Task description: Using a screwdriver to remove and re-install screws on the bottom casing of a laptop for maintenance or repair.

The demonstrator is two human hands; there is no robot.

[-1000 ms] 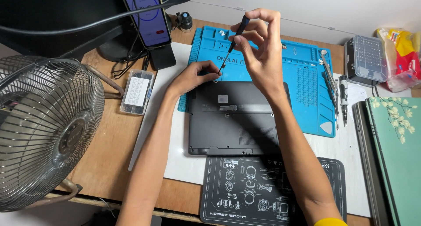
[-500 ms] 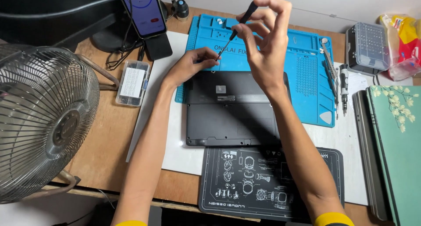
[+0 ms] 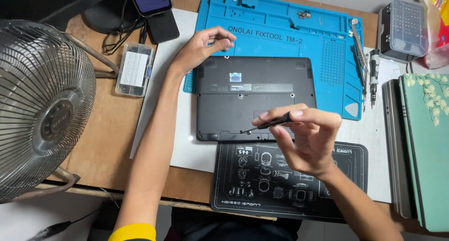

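A black laptop (image 3: 255, 98) lies upside down on the blue repair mat (image 3: 290, 30), its bottom cover facing up. My right hand (image 3: 306, 140) hovers over the laptop's near edge and pinches a small black screwdriver (image 3: 269, 123), whose tip points left toward the cover. My left hand (image 3: 203, 44) rests at the laptop's far left corner, fingers curled together; whether they pinch something is too small to tell.
A metal fan (image 3: 39, 105) stands at the left. A phone on a stand (image 3: 152, 7) and a clear parts box (image 3: 134, 69) sit behind it. A black mat (image 3: 248, 185) lies in front, a bit case (image 3: 404, 30), loose tools (image 3: 369, 72) and notebooks (image 3: 428, 143) at right.
My right hand has carried the screwdriver from the laptop's far left corner down to its near edge. My left hand stays at the far corner.
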